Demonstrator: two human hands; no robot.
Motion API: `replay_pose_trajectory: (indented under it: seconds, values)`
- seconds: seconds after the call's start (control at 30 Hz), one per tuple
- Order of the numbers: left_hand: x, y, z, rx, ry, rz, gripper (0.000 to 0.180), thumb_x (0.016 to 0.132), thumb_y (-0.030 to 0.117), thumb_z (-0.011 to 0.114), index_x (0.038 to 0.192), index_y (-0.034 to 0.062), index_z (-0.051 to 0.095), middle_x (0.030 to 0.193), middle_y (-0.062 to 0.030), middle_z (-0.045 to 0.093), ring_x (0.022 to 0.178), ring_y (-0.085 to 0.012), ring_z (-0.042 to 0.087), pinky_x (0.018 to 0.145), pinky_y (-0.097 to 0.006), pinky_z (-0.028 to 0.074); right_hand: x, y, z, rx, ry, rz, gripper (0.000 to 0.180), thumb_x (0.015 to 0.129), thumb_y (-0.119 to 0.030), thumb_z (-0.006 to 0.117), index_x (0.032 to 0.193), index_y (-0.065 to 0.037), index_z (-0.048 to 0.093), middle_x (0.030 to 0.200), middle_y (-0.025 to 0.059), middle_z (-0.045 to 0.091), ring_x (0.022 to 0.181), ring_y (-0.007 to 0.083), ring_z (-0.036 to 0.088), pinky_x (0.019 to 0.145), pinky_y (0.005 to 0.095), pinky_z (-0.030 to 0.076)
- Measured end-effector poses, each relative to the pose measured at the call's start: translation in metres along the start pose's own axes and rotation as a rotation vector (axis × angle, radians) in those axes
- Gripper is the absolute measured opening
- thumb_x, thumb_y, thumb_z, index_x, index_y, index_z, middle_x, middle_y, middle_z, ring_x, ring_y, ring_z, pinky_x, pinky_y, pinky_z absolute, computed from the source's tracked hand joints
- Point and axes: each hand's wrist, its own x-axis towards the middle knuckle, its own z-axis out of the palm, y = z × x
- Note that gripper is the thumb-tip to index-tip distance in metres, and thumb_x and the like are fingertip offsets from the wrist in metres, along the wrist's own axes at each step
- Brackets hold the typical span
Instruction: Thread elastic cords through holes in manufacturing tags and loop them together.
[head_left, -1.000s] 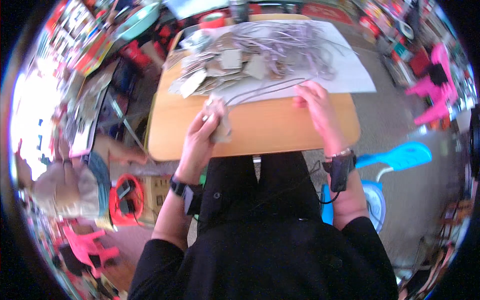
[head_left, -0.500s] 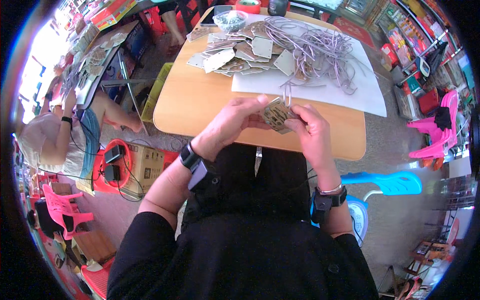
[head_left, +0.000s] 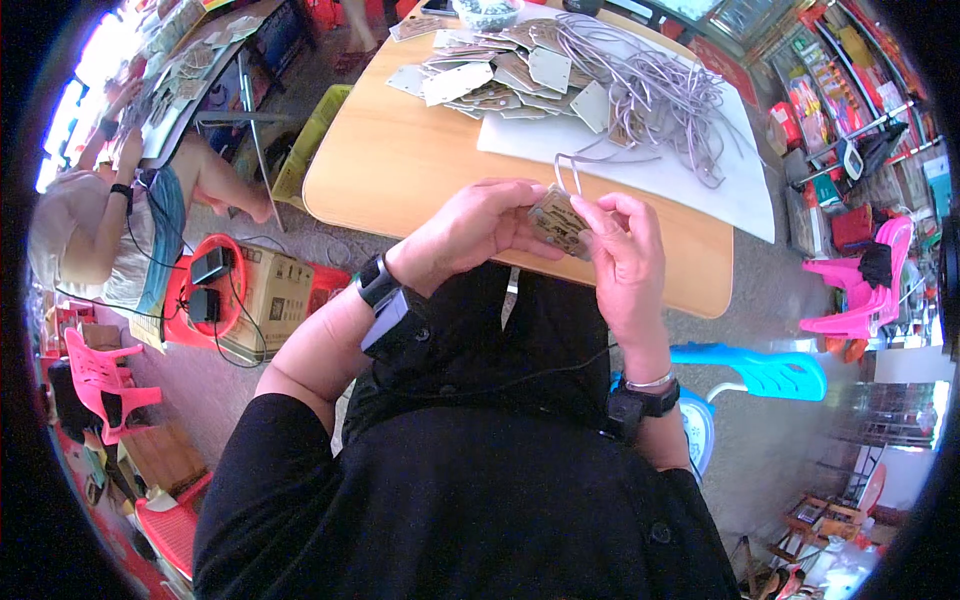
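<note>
Spanning the gap between both hands, a small brown plaque was held at the table's near edge, its patterned face upward. At nine o'clock to it, the left hand gripped its left side between thumb and fingers, apparently to steady it. At four o'clock, the right hand pinched its right side near the top, where a pale cord rose; whether the fingers also held the cord could not be told. The close hold probably kept the corner with the cord in sight. Toward twelve o'clock lay a pile of plaques, and at one o'clock a tangle of cords, likely kept apart so each could be reached separately. A white sheet lay under the cords, perhaps to protect the wooden table. Well away at nine o'clock sat another person.
</note>
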Motion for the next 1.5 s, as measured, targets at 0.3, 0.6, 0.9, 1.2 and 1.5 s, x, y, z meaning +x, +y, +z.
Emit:
replay_pose_trajectory:
  seconds: [0.3,0.6,0.9,1.2,1.5]
  values:
    - [0.001,0.009,0.009,0.508,0.063,0.099,0.03,0.097,0.015,0.043,0.117,-0.0056,0.051,0.109,-0.0141,0.06,0.097,-0.0221,0.063,0.081,-0.034,0.056,-0.002,0.011,0.013,0.205,0.148,0.053,0.03,0.072,0.013,0.059,0.093,-0.007,0.065,0.093,0.0067,0.053,0.083,0.0213,0.055,0.069,0.0304,0.047]
    - [0.011,0.018,0.007,0.6,0.062,-0.001,0.027,0.088,0.01,0.051,0.108,-0.0074,0.059,0.102,-0.0149,0.064,0.093,-0.0219,0.064,0.083,-0.035,0.054,0.005,0.002,0.008,0.239,0.106,0.127,0.022,0.073,0.013,0.058,0.086,-0.004,0.063,0.089,0.0072,0.052,0.083,0.0215,0.055,0.072,0.0302,0.046]
    - [0.016,0.028,0.018,0.286,0.053,0.034,0.028,0.09,0.014,0.055,0.105,-0.0084,0.061,0.102,-0.0159,0.065,0.093,-0.0241,0.064,0.088,-0.032,0.051,0.02,0.001,0.003,0.291,0.175,0.141,0.016,0.078,0.007,0.06,0.091,-0.002,0.062,0.096,0.0071,0.055,0.089,0.0211,0.055,0.078,0.0307,0.046]
    - [0.043,0.04,0.011,0.713,0.097,0.127,0.024,0.089,0.013,0.057,0.103,-0.0041,0.065,0.097,-0.0127,0.067,0.092,-0.0178,0.064,0.086,-0.031,0.052,0.065,0.02,-0.015,0.499,-0.107,0.385,0.014,0.085,-0.011,0.06,0.089,0.002,0.062,0.087,0.0053,0.06,0.081,0.0135,0.056,0.076,0.0251,0.044]
    - [0.08,0.05,-0.006,0.3,0.068,0.023,0.03,0.09,0.006,0.049,0.112,-0.012,0.055,0.111,-0.018,0.061,0.097,-0.0291,0.063,0.09,-0.038,0.052,0.096,0.066,-0.008,0.895,-0.049,0.614,0.01,0.085,-0.013,0.061,0.085,-0.003,0.064,0.075,-0.0033,0.059,0.067,0.0028,0.049,0.064,0.0184,0.039]
